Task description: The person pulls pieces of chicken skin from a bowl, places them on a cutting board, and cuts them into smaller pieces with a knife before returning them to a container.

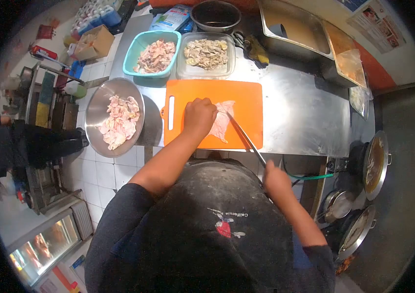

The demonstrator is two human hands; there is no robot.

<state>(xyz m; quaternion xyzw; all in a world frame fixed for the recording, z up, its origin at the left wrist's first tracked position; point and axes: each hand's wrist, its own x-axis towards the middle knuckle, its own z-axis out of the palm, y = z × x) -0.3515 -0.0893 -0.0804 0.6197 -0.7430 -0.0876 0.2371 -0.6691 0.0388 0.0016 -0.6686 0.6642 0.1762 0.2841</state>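
Observation:
A pale pink piece of raw meat [221, 128] lies flat on the orange cutting board [246, 97]. My left hand [200, 116] is closed over the meat's left edge, fingers curled and pressing it to the board. In my right hand [278, 183] is the handle of a long knife [246, 137]. Its blade slants up and left across the board, and the tip touches the meat near my left fingers. Left of the board, a steel bowl [90, 117] holds more raw meat pieces [119, 122].
Behind the board stand a turquoise tub [128, 61] of raw meat and a clear container [232, 68] of greyish pieces. A black basin [215, 14] and steel trays [295, 41] sit farther back. Pans [376, 166] are at the right. A person's dark-clothed legs [46, 141] show at left.

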